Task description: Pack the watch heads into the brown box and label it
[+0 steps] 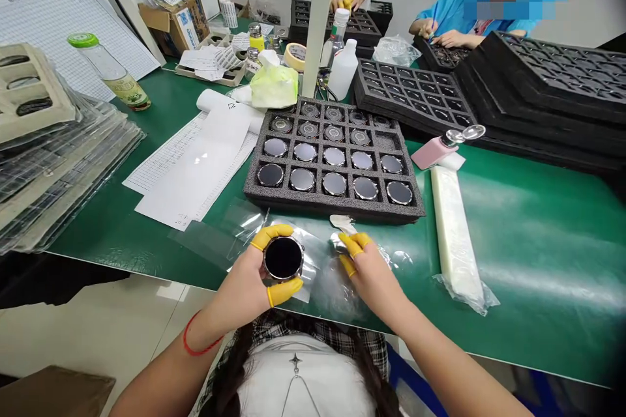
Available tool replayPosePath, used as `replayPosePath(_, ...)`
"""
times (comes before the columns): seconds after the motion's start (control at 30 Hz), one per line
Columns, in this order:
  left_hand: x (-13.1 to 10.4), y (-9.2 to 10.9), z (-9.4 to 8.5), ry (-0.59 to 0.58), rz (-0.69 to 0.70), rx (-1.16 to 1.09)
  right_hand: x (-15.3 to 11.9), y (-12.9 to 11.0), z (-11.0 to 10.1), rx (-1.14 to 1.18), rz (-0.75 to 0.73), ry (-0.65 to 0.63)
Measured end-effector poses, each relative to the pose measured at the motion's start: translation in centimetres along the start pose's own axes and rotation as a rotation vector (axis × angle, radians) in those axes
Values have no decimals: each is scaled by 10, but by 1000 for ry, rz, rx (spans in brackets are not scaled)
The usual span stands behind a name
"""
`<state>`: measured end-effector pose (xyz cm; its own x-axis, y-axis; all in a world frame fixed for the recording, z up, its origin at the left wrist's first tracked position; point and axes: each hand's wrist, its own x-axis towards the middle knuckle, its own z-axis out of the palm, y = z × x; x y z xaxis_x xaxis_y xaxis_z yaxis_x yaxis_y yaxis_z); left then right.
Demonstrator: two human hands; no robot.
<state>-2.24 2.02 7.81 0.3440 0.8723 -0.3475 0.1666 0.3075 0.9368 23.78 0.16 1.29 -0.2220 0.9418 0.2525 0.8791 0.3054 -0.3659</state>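
Between the yellow-capped thumb and finger of my left hand (254,270) is a round watch case (283,258), its dark face turned up and its metal rim gripped at the edge. To its right, my right hand (364,264) is closed, with yellow caps on its fingertips. A small silvery thing (337,242) shows at those fingertips; its kind cannot be made out. Just beyond lies a crumpled white piece (343,223). Clear plastic film (310,254) is spread under both hands. A black foam tray (337,207) behind them holds several round watch cases in its compartments.
At the right lie a long white wrapped block (454,234) and a pink pump bottle (433,153). Papers (195,169) and stacked plastic trays (59,169) are on the left. More foam trays (415,94) stand behind, where two other people's hands work.
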Motion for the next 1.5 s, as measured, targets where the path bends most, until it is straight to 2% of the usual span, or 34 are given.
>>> replayPosePath(0.1,0,2,9,-26,18,-42,18,12,12,-104,-27,95)
replayPosePath(0.2,0,1,17,-70,9,-65,36,21,17,-235,-41,15)
replayPosePath(0.27,-1,-1,19,-87,-6,-56,41,20,14,-213,-69,17)
replayPosePath(0.4,0,-5,18,-87,10,-41,37,-12,-16,106,-195,223)
replayPosePath(0.5,3,-8,21,-148,38,-31,33,-47,-38,214,-343,275)
replayPosePath(0.6,6,-11,23,-190,47,-12,29,-67,-43,163,-436,254)
replayPosePath(0.7,7,-11,21,-193,53,12,21,-71,-41,146,-496,187)
replayPosePath(0.8,5,-8,17,-172,63,21,13,-67,-43,144,-537,167)
replayPosePath(1.0,3,1,21,-220,50,-58,23,-54,-50,73,-461,242)
replayPosePath(1.3,4,2,21,-295,83,3,36,-54,-52,176,-706,48)
replayPosePath(1.4,4,4,20,-309,101,-6,35,-51,-58,228,-751,-4)
replayPosePath(1.5,4,4,19,-342,59,-55,34,-44,-64,281,-773,-43)
